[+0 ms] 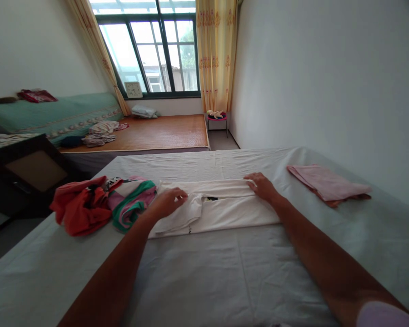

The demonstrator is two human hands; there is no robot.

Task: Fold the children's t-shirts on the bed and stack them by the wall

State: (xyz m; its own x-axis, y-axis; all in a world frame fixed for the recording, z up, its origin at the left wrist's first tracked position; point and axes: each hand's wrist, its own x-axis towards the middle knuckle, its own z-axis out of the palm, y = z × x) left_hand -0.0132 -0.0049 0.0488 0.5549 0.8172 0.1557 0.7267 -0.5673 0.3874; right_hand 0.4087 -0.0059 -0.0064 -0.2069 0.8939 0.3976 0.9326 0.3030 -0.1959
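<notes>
the work in hand is the folding of a white garment [221,206] that lies flat across the middle of the bed [225,272], on its pale sheet. the garment is already folded into a long narrow band, so i judge the step to be about halfway: the sides seem brought in, and the ends are not yet brought together.

the left hand [168,202] is curled on the left end of the white garment, and its fingers pinch a loose part of the cloth, maybe a sleeve. the right hand [262,185] rests on the far right edge of the garment, with the fingers bent and gripping the fold there; i cannot tell how tight this grip is. both hands touch the same garment, well apart from each other.

the next move, in my judgement, asks for keeping the edges even while one end is laid over the other, because the soft cloth can slip and make wrinkles.

counted: one white garment under the hands. just beside the left hand there is a pile of unfolded clothes, in which i can tell one red piece [80,206] and one piece with green and pink stripes [132,202]; more may be hidden there. near the right hand, but apart from it, lies one folded pink cloth [327,184]. two hands are in view.
</notes>
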